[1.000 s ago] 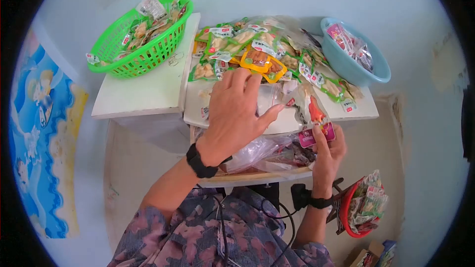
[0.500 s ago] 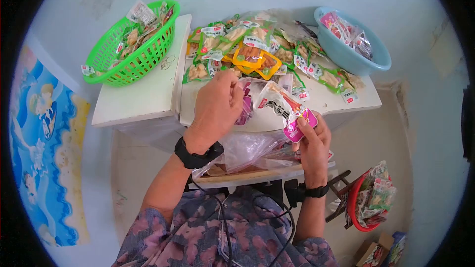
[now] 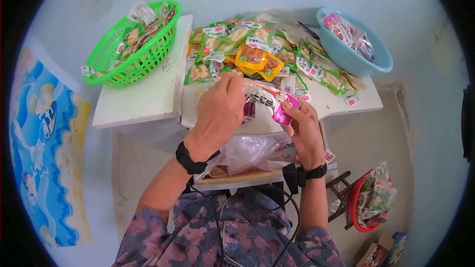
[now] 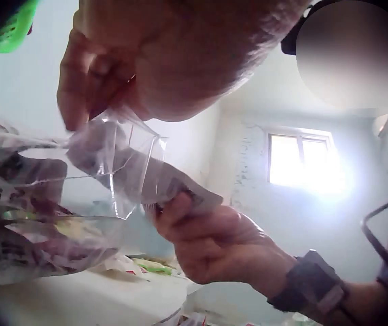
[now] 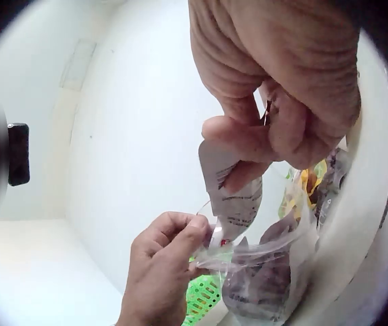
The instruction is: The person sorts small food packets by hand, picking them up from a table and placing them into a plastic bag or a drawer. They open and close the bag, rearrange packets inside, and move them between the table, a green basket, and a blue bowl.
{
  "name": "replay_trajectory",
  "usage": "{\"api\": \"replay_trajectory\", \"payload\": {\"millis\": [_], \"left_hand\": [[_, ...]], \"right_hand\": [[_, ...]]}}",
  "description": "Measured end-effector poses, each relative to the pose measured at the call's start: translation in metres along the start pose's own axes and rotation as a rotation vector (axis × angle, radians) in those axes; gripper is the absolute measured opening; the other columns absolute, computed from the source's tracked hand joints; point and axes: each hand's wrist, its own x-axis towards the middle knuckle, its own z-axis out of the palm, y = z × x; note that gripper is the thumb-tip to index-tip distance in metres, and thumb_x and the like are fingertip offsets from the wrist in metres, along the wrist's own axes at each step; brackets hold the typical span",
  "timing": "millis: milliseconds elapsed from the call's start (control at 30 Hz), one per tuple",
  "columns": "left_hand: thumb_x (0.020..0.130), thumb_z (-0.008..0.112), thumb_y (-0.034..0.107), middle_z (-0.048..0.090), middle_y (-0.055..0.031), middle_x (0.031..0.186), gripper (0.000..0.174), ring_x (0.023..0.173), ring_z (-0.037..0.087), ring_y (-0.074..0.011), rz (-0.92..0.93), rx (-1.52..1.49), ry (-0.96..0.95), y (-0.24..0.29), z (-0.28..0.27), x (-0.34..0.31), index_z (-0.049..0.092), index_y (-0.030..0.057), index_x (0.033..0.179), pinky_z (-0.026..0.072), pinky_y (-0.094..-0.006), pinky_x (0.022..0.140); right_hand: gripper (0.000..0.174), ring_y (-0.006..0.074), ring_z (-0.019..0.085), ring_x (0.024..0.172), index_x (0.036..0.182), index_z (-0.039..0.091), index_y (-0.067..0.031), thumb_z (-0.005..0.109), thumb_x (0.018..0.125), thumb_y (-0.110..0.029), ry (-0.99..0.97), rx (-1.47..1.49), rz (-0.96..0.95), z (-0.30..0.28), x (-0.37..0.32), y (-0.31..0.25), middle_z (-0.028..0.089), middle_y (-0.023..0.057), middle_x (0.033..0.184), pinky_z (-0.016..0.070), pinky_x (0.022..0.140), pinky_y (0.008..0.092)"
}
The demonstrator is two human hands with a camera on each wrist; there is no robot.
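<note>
The right hand pinches the magenta end of a printed snack packet between thumb and fingers. In the right wrist view the packet's grey back slants down to the mouth of a clear plastic bag, which holds dark packets. The left hand pinches the edge of that bag; in the left wrist view its fingers hold the clear film and the packet's far end lies behind or inside it, I cannot tell which. From the head view the left hand hides much of the bag.
Green-edged packets are heaped at the table's back. A green basket stands left, a blue basin right, both holding packets. An open drawer with plastic bags lies below; a red basket stands lower right.
The right hand has brought the packet leftward to the left hand. The left hand has moved from beside the packet heap down to the bag, which it now grips.
</note>
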Motion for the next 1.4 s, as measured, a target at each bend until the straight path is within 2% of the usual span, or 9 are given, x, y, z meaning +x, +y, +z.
{"api": "replay_trajectory", "payload": {"millis": [100, 300, 367, 467, 600, 767, 867, 1067, 1400], "left_hand": [[0.091, 0.063, 0.001, 0.060, -0.0162, 0.098, 0.009, 0.092, 0.061, -0.0389, 0.189, 0.159, 0.004, 0.008, -0.009, 0.006, 0.057, 0.0017, 0.097, 0.0487, -0.0489, 0.074], [0.076, 0.067, 0.004, 0.060, -0.0112, 0.104, 0.021, 0.096, 0.057, -0.0320, 0.153, 0.105, 0.062, 0.015, 0.003, -0.002, 0.061, 0.0032, 0.096, 0.0476, -0.0448, 0.081], [0.075, 0.067, 0.009, 0.060, -0.0086, 0.105, 0.022, 0.098, 0.057, -0.0294, 0.148, 0.132, 0.109, 0.017, 0.001, -0.002, 0.063, 0.0048, 0.096, 0.0465, -0.0438, 0.080], [0.076, 0.066, 0.017, 0.060, -0.0056, 0.104, 0.022, 0.101, 0.056, -0.0259, 0.128, 0.151, 0.141, 0.023, 0.007, -0.008, 0.065, 0.0071, 0.095, 0.0438, -0.0413, 0.081], [0.077, 0.066, 0.020, 0.060, -0.0053, 0.104, 0.022, 0.102, 0.056, -0.0252, 0.120, 0.101, 0.131, 0.025, 0.009, -0.010, 0.064, 0.0073, 0.095, 0.0425, -0.0422, 0.082], [0.079, 0.065, 0.016, 0.060, -0.0056, 0.106, 0.022, 0.109, 0.057, -0.0253, 0.089, 0.028, 0.130, 0.019, 0.000, -0.015, 0.064, 0.0065, 0.098, 0.0437, -0.0434, 0.086], [0.085, 0.068, 0.022, 0.060, -0.0125, 0.123, 0.042, 0.124, 0.055, -0.0338, 0.083, 0.025, 0.152, 0.008, 0.007, -0.025, 0.062, 0.0031, 0.122, 0.0431, -0.0499, 0.101], [0.088, 0.073, 0.053, 0.039, -0.0262, 0.157, 0.103, 0.142, 0.038, -0.0526, -0.212, 0.023, -0.050, -0.012, -0.013, -0.060, 0.023, -0.0045, 0.159, 0.0242, -0.0614, 0.121], [0.079, 0.083, 0.037, 0.052, -0.0211, 0.147, 0.099, 0.141, 0.046, -0.0377, -0.051, -0.051, -0.075, -0.037, -0.018, -0.075, 0.033, 0.0017, 0.158, 0.0239, -0.0604, 0.122]], "right_hand": [[0.014, 0.0065, 0.050, 0.049, 0.110, 0.063, 0.0007, 0.065, 0.100, -0.008, 0.009, 0.015, -0.020, -0.002, 0.013, 0.011, 0.067, 0.0019, 0.079, 0.0364, 0.044, 0.0212], [0.013, 0.0029, 0.046, 0.054, 0.113, 0.061, -0.0033, 0.058, 0.101, -0.006, 0.059, 0.017, -0.074, 0.022, 0.005, 0.015, 0.064, -0.0003, 0.085, 0.0338, 0.046, 0.0186], [0.020, 0.0031, 0.043, 0.053, 0.122, 0.060, -0.0023, 0.056, 0.102, -0.006, 0.065, 0.101, -0.068, 0.018, 0.001, 0.023, 0.065, -0.0004, 0.089, 0.0328, 0.047, 0.0176], [0.029, 0.0042, 0.060, 0.076, 0.131, 0.058, -0.0013, 0.057, 0.103, -0.006, -0.033, 0.149, -0.037, 0.008, 0.000, 0.038, 0.066, -0.0007, 0.102, 0.0487, 0.065, 0.0181], [0.028, 0.0037, 0.059, 0.076, 0.132, 0.055, -0.0041, 0.055, 0.104, -0.006, -0.210, 0.259, -0.018, 0.010, 0.005, 0.038, 0.066, 0.0003, 0.106, 0.0479, 0.064, 0.0192], [0.023, 0.0039, 0.051, 0.063, 0.127, 0.057, -0.0057, 0.056, 0.105, -0.007, 0.042, 0.143, -0.005, 0.034, 0.001, 0.033, 0.064, -0.0011, 0.096, 0.0423, 0.057, 0.0191], [0.018, 0.0043, 0.045, 0.057, 0.123, 0.057, -0.0073, 0.058, 0.105, -0.008, 0.027, 0.193, -0.031, 0.023, -0.003, 0.043, 0.062, -0.0023, 0.090, 0.0391, 0.054, 0.0201], [0.015, 0.0041, 0.041, 0.055, 0.119, 0.057, -0.0091, 0.060, 0.104, -0.007, 0.001, 0.297, -0.079, 0.027, -0.006, 0.054, 0.061, -0.0024, 0.085, 0.0354, 0.053, 0.0211], [0.021, 0.0016, 0.041, 0.060, 0.126, 0.059, -0.0080, 0.055, 0.105, -0.005, -0.007, 0.149, -0.005, 0.027, 0.000, 0.046, 0.060, -0.0059, 0.089, 0.0375, 0.056, 0.0175]]}}
